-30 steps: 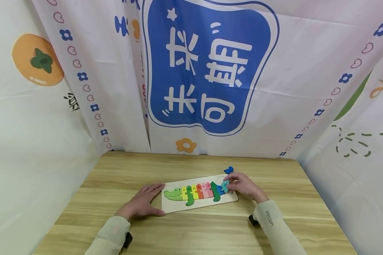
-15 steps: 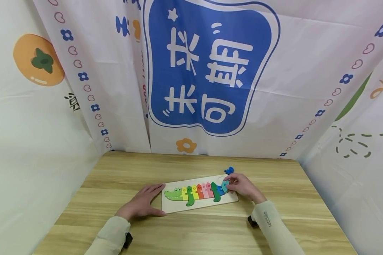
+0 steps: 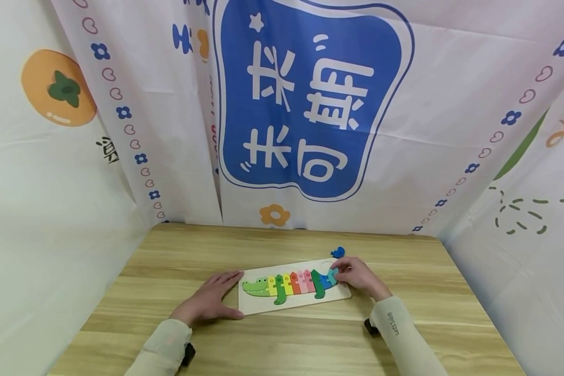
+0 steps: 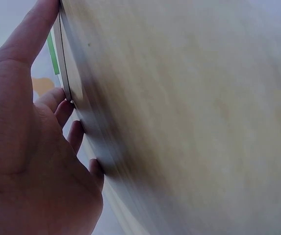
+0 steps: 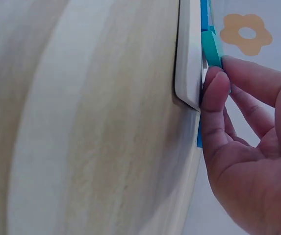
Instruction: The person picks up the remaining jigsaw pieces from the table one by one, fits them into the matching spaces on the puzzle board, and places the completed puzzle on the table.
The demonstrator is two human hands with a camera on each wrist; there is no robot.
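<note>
A wooden crocodile puzzle board [image 3: 301,304] lies on the table, its colourful pieces forming a row from the green head to the blue tail part. My left hand [image 3: 208,298] is spread at the board's left end, thumb by the near corner and fingertips by the far one. In the left wrist view its fingers [image 4: 57,100] look fairly straight against the board's edge. At the tail end, my right hand [image 3: 358,275] pinches a teal puzzle piece [image 5: 212,48] between thumb and fingers. That piece sits slightly tilted at the board's surface, partly hidden by the fingertips.
A loose dark blue piece [image 3: 338,252] lies just beyond the board's far right corner. The wood-grain table [image 3: 282,344] is enclosed by printed white cloth [image 3: 188,172] at the back and both sides.
My right hand keeps its pinch on the teal puzzle piece at the tail, shifting only very slightly. The left hand and the board stay in place.
</note>
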